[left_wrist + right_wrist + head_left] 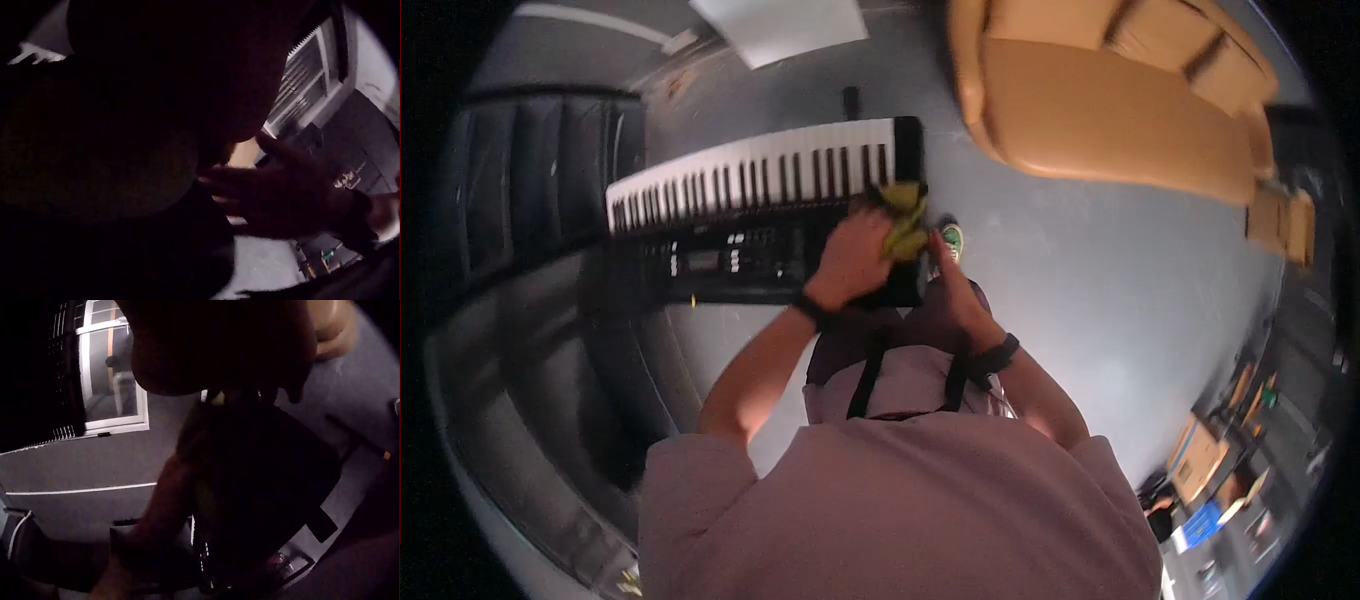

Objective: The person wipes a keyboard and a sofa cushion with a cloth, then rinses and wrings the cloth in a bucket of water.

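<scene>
Room: grey floor (1080, 320), wrist views super dark
Left grip (855, 255): looks bent round a bunched yellow-green cloth (907, 225), too blurry to tell how tight
Cloth spot: right end of the keyboard (740, 225), beside the keys
Right grip (960, 285): fingers pretty straight, nothing held that I can see, right by the cloth, can't tell if touching
Keyboard: keys on the far side, button panel nearer the person
Shoe (953, 240): greenish, just past the keyboard's right end
Sofa (1100, 110): tan, far right, cardboard box (1268, 222) next to it
</scene>
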